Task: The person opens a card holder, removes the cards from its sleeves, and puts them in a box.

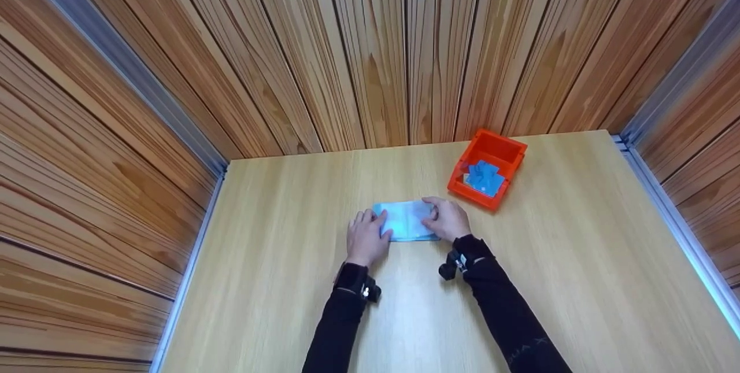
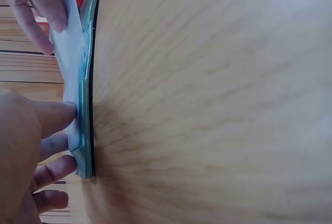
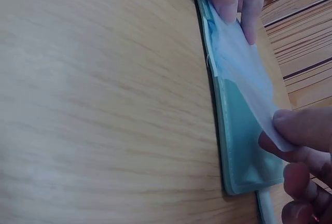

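A flat teal case with a stitched edge (image 3: 246, 136) lies on the wooden table, a thin pale bluish-white sheet (image 1: 407, 220) on top of it. At the sheet's right end my right hand (image 1: 450, 220) pinches its edge between thumb and index finger. That corner is raised off the case in the right wrist view. My left hand (image 1: 367, 239) rests at the left end, thumb and fingertips pressing on the sheet and the case's edge. Crumpled light-blue material (image 3: 215, 42) shows between sheet and case; what it is I cannot tell.
Beyond my right hand, an orange-red open box (image 1: 509, 152) stands near the table's back edge. Several blue flat pieces (image 1: 484, 178) lie in it. A pale strip (image 3: 265, 206) sticks out by the case's right end. Wood-panelled walls (image 1: 370, 61) enclose the table (image 1: 272, 280).
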Tool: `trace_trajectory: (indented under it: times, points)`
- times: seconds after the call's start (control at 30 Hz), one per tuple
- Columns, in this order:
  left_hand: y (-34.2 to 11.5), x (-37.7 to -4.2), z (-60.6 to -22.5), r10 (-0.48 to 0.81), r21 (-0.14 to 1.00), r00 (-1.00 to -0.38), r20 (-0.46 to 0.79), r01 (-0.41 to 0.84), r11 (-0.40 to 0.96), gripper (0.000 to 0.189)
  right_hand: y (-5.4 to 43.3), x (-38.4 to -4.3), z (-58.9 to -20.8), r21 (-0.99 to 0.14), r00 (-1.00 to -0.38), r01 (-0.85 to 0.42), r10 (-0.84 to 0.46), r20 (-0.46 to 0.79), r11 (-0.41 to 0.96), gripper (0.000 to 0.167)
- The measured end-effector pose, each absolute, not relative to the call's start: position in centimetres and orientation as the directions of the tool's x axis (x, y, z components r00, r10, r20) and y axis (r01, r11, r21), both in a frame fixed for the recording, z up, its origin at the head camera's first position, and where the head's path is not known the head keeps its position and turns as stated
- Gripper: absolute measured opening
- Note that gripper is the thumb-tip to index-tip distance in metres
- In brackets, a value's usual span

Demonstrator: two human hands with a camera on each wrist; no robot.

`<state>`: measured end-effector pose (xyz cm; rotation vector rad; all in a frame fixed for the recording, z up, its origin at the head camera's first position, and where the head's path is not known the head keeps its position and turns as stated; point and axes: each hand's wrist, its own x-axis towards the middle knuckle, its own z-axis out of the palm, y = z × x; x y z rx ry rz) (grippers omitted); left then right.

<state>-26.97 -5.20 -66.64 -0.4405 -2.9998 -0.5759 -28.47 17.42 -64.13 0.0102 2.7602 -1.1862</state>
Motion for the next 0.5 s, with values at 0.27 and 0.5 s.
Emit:
trace_trajectory:
  times: [0.27,0.5]
  points:
    - [-5.5,-26.9,-66.4,0.256,0.380,-0.959,0.125,0.285,0.880,0.050,16.9,-28.3,-63.7,-0.759,-0.995,0.030,-0.054,-0.086,0.651,0.082]
    - [-6.0,-27.2,-65.9,0.172,0.451,-0.973,0.156,0.225,0.864,0.048,15.1,-28.0,-63.0,-0.827,-0.988,0.019,-0.116,-0.101,0.561,0.084]
